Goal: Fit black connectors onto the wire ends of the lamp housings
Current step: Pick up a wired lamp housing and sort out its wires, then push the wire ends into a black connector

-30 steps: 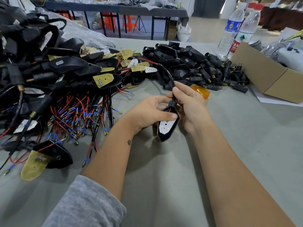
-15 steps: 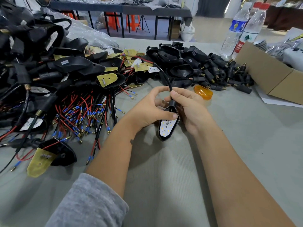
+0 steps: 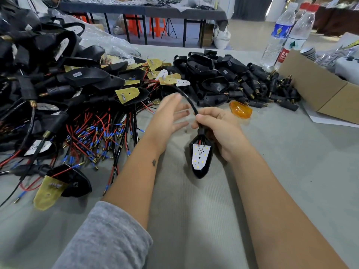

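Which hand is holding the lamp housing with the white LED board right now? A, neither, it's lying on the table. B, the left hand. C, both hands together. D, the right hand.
D: the right hand is curled round the neck of the lamp housing, while the left hand is beside it with fingers spread, apart from the housing.

Left hand [image 3: 168, 118] spread flat, fingers straight; right hand [image 3: 220, 129] curled, gripping.

two water bottles [image 3: 285, 33] | cardboard box [image 3: 322, 90] | orange lens [image 3: 240, 109] | far table [image 3: 143, 8]
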Motion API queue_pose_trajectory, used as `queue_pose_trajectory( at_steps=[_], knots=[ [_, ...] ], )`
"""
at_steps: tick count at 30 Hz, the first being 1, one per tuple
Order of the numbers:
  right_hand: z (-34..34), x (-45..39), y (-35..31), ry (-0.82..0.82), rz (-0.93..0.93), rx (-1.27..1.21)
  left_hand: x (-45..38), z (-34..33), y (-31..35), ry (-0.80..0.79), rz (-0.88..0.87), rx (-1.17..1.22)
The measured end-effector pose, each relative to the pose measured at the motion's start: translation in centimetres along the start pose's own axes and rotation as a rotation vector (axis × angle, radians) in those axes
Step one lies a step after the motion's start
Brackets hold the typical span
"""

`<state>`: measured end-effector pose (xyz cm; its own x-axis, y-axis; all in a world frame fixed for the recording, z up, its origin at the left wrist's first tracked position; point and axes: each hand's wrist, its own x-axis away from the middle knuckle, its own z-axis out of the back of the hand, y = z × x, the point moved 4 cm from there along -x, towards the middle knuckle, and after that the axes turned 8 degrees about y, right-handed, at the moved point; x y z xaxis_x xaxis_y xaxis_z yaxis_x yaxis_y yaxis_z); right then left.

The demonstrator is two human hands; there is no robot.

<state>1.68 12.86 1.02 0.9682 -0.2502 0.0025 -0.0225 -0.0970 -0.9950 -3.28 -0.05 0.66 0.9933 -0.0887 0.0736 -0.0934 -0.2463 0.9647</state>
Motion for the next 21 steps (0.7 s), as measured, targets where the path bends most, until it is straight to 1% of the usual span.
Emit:
queue_pose_trajectory(
  at_steps=[4,7,9,12,15,18,21],
  knots=[
    [-0.9,0.5,0.0,-0.068,0.014,0.204,-0.6,0.7,0.1,0.083,-0.009,0.336],
    [-1.3,0.6,0.1,-0.090,0.026,0.314,-0.6,1.2,0.2,0.173,-0.022,0.474],
    [-1.5,0.7,0.1,-0.112,0.037,0.354,-0.7,1.5,0.2,0.230,-0.022,0.501],
    [-1.8,0.9,0.2,-0.137,0.058,0.398,-0.8,1.7,0.1,0.265,-0.031,0.404],
    [-1.8,1.0,0.6,-0.108,0.033,0.322,-0.7,1.4,-0.1,0.268,-0.040,0.219],
    [-1.6,0.7,0.5,-0.023,0.078,0.348,-0.6,0.9,-0.3,0.269,-0.062,0.058],
    [-0.5,-0.6,0.2,0.119,0.133,0.395,-0.6,0.5,-0.4,0.267,-0.063,0.013]
  ],
)
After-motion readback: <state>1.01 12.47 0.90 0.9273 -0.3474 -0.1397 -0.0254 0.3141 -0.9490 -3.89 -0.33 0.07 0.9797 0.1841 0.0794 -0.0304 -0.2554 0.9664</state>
